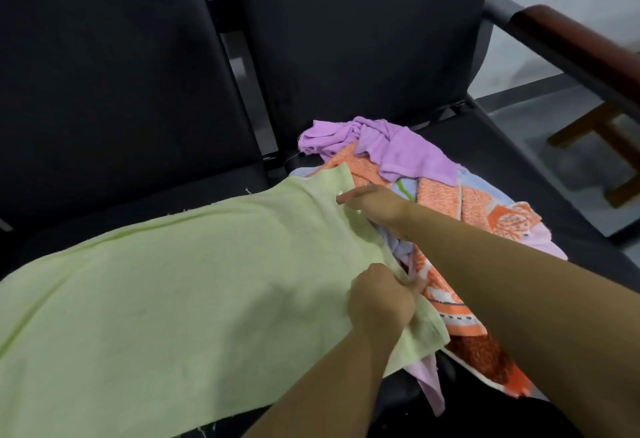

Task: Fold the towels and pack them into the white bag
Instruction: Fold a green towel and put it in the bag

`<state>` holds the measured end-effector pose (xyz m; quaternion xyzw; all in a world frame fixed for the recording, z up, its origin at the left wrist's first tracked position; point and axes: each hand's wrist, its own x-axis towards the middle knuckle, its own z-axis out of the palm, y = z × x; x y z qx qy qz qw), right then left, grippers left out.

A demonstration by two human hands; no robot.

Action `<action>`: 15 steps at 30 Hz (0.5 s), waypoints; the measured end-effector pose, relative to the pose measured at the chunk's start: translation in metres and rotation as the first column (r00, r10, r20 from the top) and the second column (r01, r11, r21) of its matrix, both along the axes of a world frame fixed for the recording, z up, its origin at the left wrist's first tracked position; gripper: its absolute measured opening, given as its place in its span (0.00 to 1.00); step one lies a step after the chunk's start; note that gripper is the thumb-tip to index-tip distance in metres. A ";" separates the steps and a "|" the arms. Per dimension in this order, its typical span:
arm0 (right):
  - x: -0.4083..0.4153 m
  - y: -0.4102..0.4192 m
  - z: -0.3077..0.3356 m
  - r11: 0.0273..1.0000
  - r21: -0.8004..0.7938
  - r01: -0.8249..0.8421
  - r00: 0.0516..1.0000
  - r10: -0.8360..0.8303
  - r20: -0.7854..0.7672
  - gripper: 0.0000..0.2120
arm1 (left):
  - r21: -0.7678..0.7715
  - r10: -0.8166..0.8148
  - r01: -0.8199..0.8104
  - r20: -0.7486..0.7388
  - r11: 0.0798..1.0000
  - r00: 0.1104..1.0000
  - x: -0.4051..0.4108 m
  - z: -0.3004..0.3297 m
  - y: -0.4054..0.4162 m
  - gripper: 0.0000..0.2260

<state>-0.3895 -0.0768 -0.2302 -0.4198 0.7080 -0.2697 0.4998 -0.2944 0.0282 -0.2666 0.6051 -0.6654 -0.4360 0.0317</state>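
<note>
Pale green towel (pixel 166 285) spread across 2 black seats (pixel 114 98). Left hand (pixel 381 299) pinches its near right edge; right hand (pixel 374 207) grips the far right corner. Purple towel (pixel 398 146) crumpled on orange patterned towel (pixel 485 209), heaped on right seat, just beside the green towel's right edge. Wooden armrest (pixel 571 42) far right.

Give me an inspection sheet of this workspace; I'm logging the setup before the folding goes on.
Surface: black seats of joined chairs.
Job's things: green towel spread out; purple towel crumpled atop the orange patterned towel. White bag: not seen.
Clutter: nothing seen.
Grippers: left hand pinches the green towel's near right edge; right hand holds its far right edge.
Cables: nothing seen.
Surroundings: wooden armrest at right, grey floor.
</note>
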 end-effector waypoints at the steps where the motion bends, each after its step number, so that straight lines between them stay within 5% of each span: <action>1: -0.002 0.001 0.001 1.000 -0.024 0.016 1.000 -0.017 -0.018 0.12 | 0.003 -0.021 0.021 -0.033 1.000 0.999 0.002 -0.004 -0.001 0.44; 3: -0.005 0.006 0.003 0.996 -0.084 -0.001 0.997 -0.006 -0.082 0.12 | 0.023 -0.052 0.054 -0.084 0.998 0.995 0.007 -0.005 -0.001 0.25; 5: -0.008 0.010 0.006 0.990 -0.138 -0.041 0.988 0.019 -0.154 0.12 | 0.041 -0.020 0.026 -0.141 0.999 0.990 0.012 -0.004 -0.002 0.18; 10: -0.009 0.016 0.021 0.982 -0.173 -0.077 0.976 0.038 -0.216 0.17 | 0.196 0.113 -0.055 -0.297 0.979 0.948 0.023 0.000 -0.001 0.11; 15: -0.013 0.023 0.040 0.977 -0.210 -0.028 0.974 -0.021 -0.224 0.21 | 0.284 0.311 -0.203 -0.412 0.937 0.856 0.035 0.009 0.002 0.18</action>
